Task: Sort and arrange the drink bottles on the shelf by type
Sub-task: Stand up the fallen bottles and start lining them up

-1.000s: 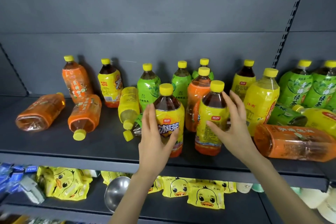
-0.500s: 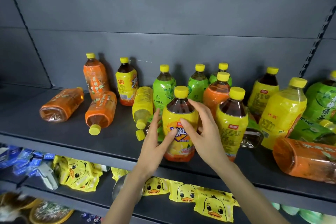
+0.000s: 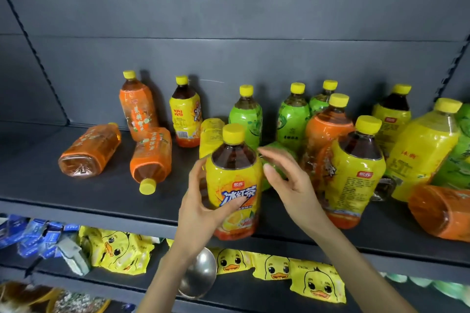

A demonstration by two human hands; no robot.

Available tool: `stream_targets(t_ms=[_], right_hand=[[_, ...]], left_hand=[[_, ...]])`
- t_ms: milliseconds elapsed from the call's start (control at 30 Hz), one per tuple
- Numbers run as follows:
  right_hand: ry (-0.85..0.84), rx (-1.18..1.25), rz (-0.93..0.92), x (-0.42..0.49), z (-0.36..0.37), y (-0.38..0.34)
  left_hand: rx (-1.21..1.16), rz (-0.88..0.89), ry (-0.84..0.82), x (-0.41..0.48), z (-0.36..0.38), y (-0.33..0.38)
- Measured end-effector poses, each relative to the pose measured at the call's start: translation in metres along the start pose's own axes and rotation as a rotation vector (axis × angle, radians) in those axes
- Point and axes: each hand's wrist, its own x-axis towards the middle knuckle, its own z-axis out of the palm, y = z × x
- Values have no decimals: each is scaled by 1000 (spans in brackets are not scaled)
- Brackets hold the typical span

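Left hand grips the full yellow-labelled plastic tea bottle mid-body — probably heavy, slick film; right hand hovers loose, empty.

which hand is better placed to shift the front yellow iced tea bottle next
Left. The left hand has its grip round the yellow iced tea bottle; the right hand hovers open beside it, holding nothing.

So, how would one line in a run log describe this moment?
left hand: grips upright yellow iced-tea bottle at shelf front | right hand: open beside it | orange bottles: two lying sideways, left
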Motion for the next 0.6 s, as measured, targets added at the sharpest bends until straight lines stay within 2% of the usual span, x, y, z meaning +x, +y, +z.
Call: stream_targets(t_ms=[67,133,233,333,600], right_hand=[[82,-155,8,2,4,15],[86,-355,50,3,5,28],[-29,-577,91,3,12,40],[-166,-808,19,5,24,49],[-528,-1288,7,39,22,52]], left_hand=[[-4,6,9,0,-23,-4],[-18,10,14,1,-44,-6],[-31,-6,19,7,-72,-11],[-2,-21,35,18,-91,-27],[133,-36,60,43,-97,-48]])
